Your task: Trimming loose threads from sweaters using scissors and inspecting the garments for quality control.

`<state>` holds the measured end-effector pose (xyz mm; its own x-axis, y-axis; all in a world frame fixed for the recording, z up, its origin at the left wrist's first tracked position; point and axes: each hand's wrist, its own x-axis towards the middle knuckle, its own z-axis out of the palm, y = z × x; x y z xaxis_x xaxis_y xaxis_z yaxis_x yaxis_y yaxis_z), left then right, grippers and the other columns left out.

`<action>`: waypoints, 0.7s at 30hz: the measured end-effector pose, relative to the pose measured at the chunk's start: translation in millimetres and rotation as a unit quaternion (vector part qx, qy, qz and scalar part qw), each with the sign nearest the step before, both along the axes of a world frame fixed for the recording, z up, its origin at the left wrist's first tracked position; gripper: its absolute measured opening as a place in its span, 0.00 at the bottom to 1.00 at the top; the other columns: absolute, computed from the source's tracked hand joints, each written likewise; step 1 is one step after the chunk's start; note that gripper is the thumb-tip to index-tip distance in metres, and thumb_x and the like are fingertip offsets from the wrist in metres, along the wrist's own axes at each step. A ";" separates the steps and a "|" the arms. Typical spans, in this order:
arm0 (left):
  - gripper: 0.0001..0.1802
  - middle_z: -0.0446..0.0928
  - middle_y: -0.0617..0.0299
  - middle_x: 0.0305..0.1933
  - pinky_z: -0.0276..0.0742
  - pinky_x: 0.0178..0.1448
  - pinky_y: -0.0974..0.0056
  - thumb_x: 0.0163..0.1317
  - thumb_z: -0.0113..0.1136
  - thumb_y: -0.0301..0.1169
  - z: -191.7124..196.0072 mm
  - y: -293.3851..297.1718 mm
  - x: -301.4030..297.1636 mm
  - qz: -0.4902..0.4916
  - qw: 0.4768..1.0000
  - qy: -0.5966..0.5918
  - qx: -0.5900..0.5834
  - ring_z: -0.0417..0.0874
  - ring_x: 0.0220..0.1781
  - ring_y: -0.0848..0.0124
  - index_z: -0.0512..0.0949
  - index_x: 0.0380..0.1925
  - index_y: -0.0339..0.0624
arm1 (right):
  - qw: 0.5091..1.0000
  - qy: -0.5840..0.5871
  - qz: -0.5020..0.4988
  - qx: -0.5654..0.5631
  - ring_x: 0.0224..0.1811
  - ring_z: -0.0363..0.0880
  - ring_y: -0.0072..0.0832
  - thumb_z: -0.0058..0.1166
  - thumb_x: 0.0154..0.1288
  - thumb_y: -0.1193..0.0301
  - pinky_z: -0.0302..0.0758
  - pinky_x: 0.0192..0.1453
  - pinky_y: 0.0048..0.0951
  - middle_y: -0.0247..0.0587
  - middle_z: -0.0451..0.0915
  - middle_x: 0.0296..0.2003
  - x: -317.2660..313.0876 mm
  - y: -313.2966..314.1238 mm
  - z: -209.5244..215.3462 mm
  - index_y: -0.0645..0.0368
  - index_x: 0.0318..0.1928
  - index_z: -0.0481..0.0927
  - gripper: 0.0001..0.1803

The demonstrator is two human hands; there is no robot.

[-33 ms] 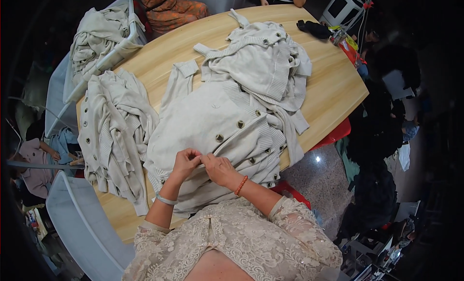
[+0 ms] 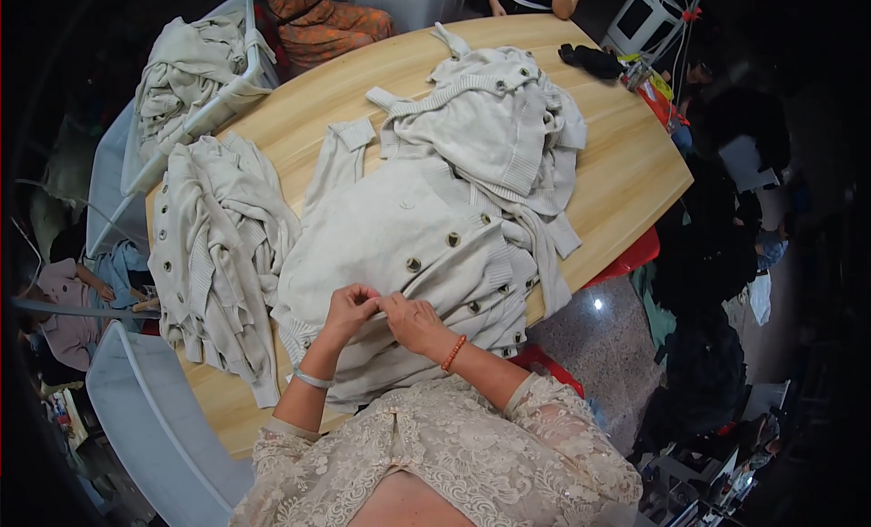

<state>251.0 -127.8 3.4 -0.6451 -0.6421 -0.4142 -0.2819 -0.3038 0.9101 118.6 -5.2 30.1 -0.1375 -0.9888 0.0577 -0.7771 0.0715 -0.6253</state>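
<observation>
The cardigan (image 2: 358, 219) lay on the near middle of the table (image 2: 626, 160), most of its body just beyond the hands, its long axis slanting from a ribbed hem at near left to the collar side at far right. Its buttoned edge ran along that slant toward the fingertips. The left hand (image 2: 348, 312) was nearer the hem, the right hand (image 2: 414, 322) nearer the folded layers at right. The tips of both hands met side by side, appearing to pinch the front edge; exactly which bit was between them was too small to tell.

The knit was pale, soft and finely textured, smooth across the panel and ribbed at the borders, with dark round buttons (image 2: 413, 265) in light rims. One sleeve (image 2: 341, 166) stretched toward the far side, its cuff flat.

Farther off, a crumpled pile (image 2: 485, 132) of matching knits showed thick ribbed bands; another heap (image 2: 222, 219) sagged in long folds at left. Beyond that, a pale plastic bin (image 2: 138, 171) held more, and a curved, smooth-walled tub (image 2: 150, 386) stood at near left. Nearest the body were a beaded bracelet (image 2: 453, 351), a pale bangle (image 2: 313, 380) and a floral lace top (image 2: 476, 436).
</observation>
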 end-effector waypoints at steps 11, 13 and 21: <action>0.11 0.81 0.65 0.36 0.73 0.37 0.74 0.58 0.67 0.28 42.5 8.2 8.8 -0.054 0.998 0.002 0.037 0.77 0.33 0.81 0.81 0.38 0.33 | 0.999 -0.035 0.034 0.020 0.36 0.79 0.51 0.56 0.60 0.69 0.76 0.39 0.47 0.50 0.74 0.38 -13.9 3.1 11.5 0.59 0.48 0.69 0.17; 0.12 0.81 0.60 0.41 0.75 0.45 0.70 0.58 0.65 0.26 43.3 18.8 11.4 -0.058 0.993 0.099 0.021 0.79 0.40 0.76 0.82 0.41 0.33 | 0.998 -0.058 0.038 0.010 0.36 0.78 0.51 0.56 0.60 0.67 0.76 0.41 0.47 0.51 0.74 0.38 -19.6 2.2 8.1 0.59 0.46 0.71 0.15; 0.10 0.81 0.64 0.39 0.73 0.48 0.73 0.60 0.58 0.19 10.0 18.1 22.0 -0.089 0.976 -0.002 -0.199 0.77 0.42 0.79 0.80 0.42 0.34 | 0.987 -0.123 0.099 0.017 0.38 0.78 0.52 0.52 0.60 0.74 0.75 0.44 0.46 0.52 0.75 0.37 -34.9 -7.1 1.1 0.61 0.42 0.74 0.10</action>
<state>273.0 -109.8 13.5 -0.7599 -0.6306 -0.1579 -0.3025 0.1280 0.9445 83.7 -12.3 31.2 0.0526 -0.9985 0.0131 -0.6029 -0.0422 -0.7967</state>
